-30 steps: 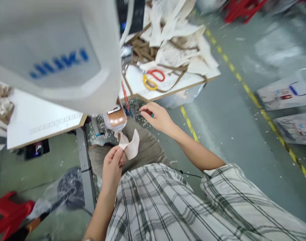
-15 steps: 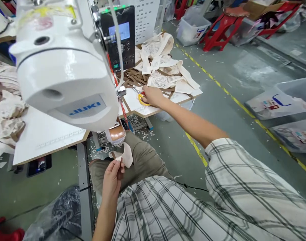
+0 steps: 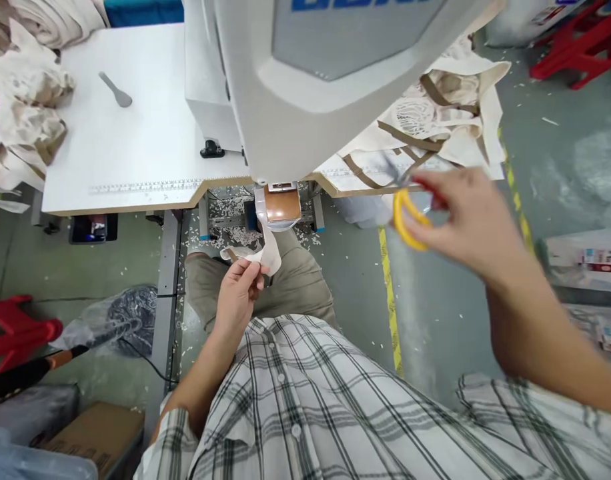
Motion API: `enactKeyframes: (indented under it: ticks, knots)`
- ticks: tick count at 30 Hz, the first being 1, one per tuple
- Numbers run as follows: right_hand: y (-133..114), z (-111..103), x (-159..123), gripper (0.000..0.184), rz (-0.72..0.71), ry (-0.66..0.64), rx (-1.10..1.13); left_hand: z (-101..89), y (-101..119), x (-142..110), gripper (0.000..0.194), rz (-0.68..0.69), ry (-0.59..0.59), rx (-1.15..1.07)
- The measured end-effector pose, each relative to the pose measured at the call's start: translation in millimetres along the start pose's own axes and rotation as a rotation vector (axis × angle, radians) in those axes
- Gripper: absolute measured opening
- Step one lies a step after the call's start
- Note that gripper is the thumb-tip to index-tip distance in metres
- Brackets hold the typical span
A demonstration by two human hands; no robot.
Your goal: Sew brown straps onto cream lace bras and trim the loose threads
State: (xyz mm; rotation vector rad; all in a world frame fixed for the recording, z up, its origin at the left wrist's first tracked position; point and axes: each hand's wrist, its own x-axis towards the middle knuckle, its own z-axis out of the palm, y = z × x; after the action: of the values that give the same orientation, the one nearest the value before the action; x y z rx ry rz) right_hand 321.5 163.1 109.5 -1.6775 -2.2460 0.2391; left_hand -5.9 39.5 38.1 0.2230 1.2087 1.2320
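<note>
My left hand pinches a small cream fabric piece with a brown strip on it, held over my lap just below the machine's working end. Off to the right, in the air before the table edge, my right hand is closed on scissors with a yellow handle loop; the hand and the blades are smeared by motion. The large white sewing machine head rises between the two hands and hides part of the table.
Cream garment pieces with brown straps lie on the table's right side, and more fabric is heaped at the left. A grey spatula-like tool rests on the white tabletop. A red stool stands at the upper right.
My right hand has lifted the scissors off the right side of the table and drawn them back toward me. The left hand keeps its pinch on the fabric. My view has turned left and down.
</note>
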Motion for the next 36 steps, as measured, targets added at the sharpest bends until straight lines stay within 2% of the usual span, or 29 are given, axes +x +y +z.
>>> enactKeyframes:
  ticks: [3, 5, 8, 10, 21, 29, 36]
  knots:
    - [-41, 24, -57, 0.072, -0.16, -0.17, 0.194, 5.4, 0, -5, 0.03, 0.055, 0.012, 0.077]
    - [-67, 44, -79, 0.076, -0.241, -0.243, 0.274, 8.5, -1, -8, 0.027, 0.117, 0.015, 0.14]
    - [-94, 67, -89, 0.078, -0.265, -0.244, 0.346, 10.9, -2, -11, 0.022, 0.215, 0.026, 0.232]
    - [-104, 75, -86, 0.078, -0.253, -0.214, 0.364, 11.2, -3, -13, 0.02, 0.265, 0.027, 0.271]
    - [-111, 80, -75, 0.072, -0.223, -0.218, 0.388, 12.0, -4, -15, 0.018, 0.375, 0.052, 0.348]
    - [-110, 81, -72, 0.071, -0.239, -0.19, 0.406, 13.2, -3, -14, 0.016, 0.365, 0.038, 0.364]
    - [-110, 82, -69, 0.071, -0.235, -0.219, 0.414, 14.6, -1, -13, 0.019, 0.348, 0.041, 0.382]
